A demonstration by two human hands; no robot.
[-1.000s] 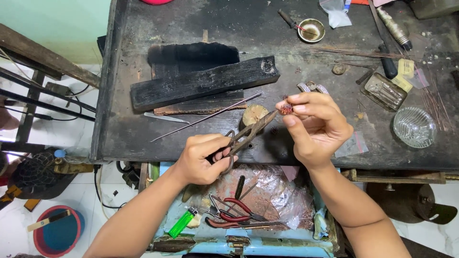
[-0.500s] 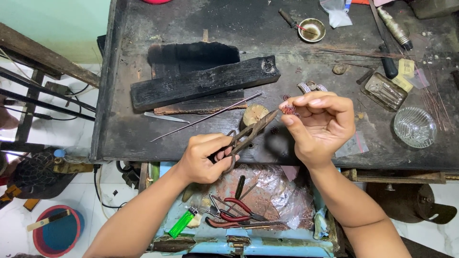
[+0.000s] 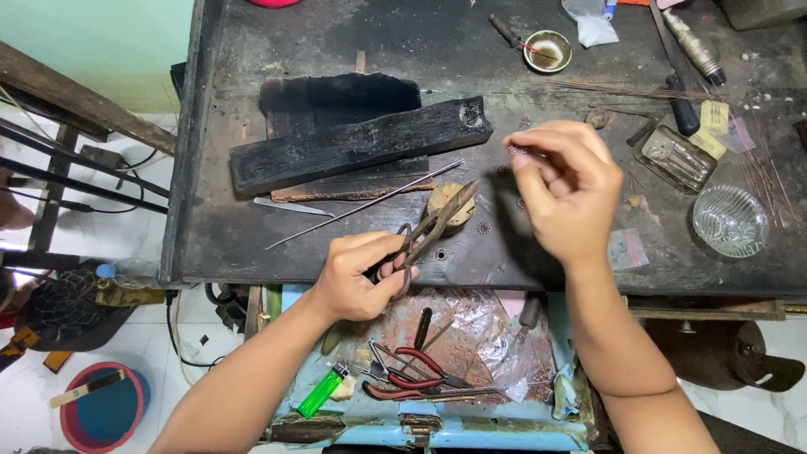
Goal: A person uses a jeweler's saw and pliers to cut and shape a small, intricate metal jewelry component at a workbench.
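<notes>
A: Item one, left hand (image 3: pixel 360 276), lower centre of the frame: closed around the handles of a pair of dark shears (image 3: pixel 429 231), blades pointing up and right, tips over a small round wooden stub (image 3: pixel 448 204) on the tabletop (image 3: pixel 210 244).

B: And the right hand (image 3: pixel 565 187)?

A: Item two, right of centre: thumb and fingertips pressed together, pinching a tiny reddish metal piece (image 3: pixel 516 150) at its upper left edge. The piece is held above the tabletop, apart from the shear tips. Its exact shape is too small to tell.

B: Surroundings?

A: Charred black wooden block (image 3: pixel 361 143), centre left, lying across a burnt slab. Thin metal rod (image 3: pixel 366 204) just below it, slanting. Small flower-shaped bits (image 3: pixel 483 228) lying near the stub. Clear glass dish (image 3: pixel 729 220) at right, shallow rectangular tray (image 3: pixel 675 158) above it, small brass bowl (image 3: pixel 547 50) at top. Open drawer below the tabletop edge: red-handled pliers (image 3: pixel 420 363) and a green lighter (image 3: pixel 317 392).

B: Handling note?

A: As a judgement: a piece this small is best kept pinched close to its end, with only the part to be worked left showing. Shears held low on the handles, wrist braced near the tabletop edge, blades brought to the piece slowly. Work over the tabletop, not over the drawer, so that a dropped bit stays findable.
</notes>
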